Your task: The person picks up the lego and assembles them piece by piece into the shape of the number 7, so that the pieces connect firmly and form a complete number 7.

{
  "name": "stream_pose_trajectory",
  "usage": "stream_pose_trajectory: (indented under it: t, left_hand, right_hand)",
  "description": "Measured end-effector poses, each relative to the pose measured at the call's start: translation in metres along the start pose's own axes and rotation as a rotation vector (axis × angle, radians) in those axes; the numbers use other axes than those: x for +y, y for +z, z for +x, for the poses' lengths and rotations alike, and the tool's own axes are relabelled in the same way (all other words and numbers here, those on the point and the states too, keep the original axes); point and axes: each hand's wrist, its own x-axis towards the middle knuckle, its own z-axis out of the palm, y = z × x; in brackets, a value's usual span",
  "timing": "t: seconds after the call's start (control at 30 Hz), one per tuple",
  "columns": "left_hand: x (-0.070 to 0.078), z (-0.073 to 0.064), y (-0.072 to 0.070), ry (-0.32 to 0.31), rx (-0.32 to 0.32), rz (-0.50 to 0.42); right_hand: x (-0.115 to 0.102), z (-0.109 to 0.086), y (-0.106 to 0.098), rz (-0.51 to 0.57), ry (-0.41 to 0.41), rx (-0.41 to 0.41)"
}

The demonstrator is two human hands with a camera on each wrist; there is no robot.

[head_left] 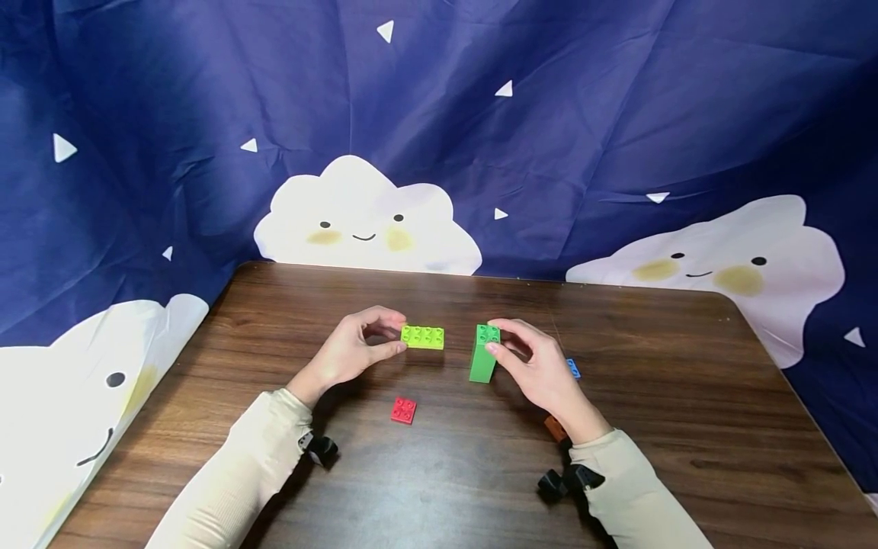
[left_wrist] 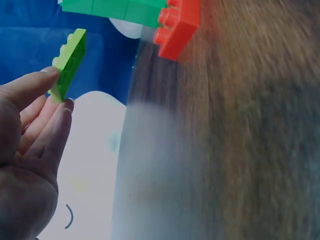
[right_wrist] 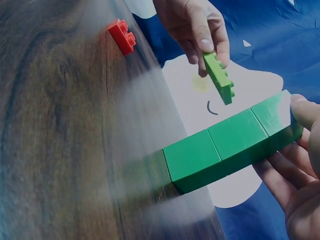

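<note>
A flat lime-green building brick (head_left: 423, 338), two studs by four, is pinched at its left end by my left hand (head_left: 357, 347). It is held up off the table, studs upward. To its right stands a tower of green bricks (head_left: 483, 364); the right wrist view shows three blocks joined end to end (right_wrist: 217, 150). My right hand (head_left: 545, 370) grips the tower at its top, thumb on the near side and fingers behind. A small red brick (head_left: 404, 410) with studs up lies on the table between the two forearms, touched by neither hand.
A blue brick (head_left: 572, 369) lies just right of my right hand, partly hidden by it. Under the right wrist sits an orange-brown brick (head_left: 555, 428), also partly covered. The brown wooden table (head_left: 658, 351) meets a blue cloud-printed curtain (head_left: 439, 91) at its far edge.
</note>
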Motion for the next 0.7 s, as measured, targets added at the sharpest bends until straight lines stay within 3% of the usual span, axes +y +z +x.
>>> stream_pose_trajectory:
  t: [0.7]
  left_hand:
    - [0.028, 0.008, 0.019, 0.081, 0.070, -0.164]
  right_hand:
    - [0.001, -0.002, 0.000, 0.002, 0.012, 0.015]
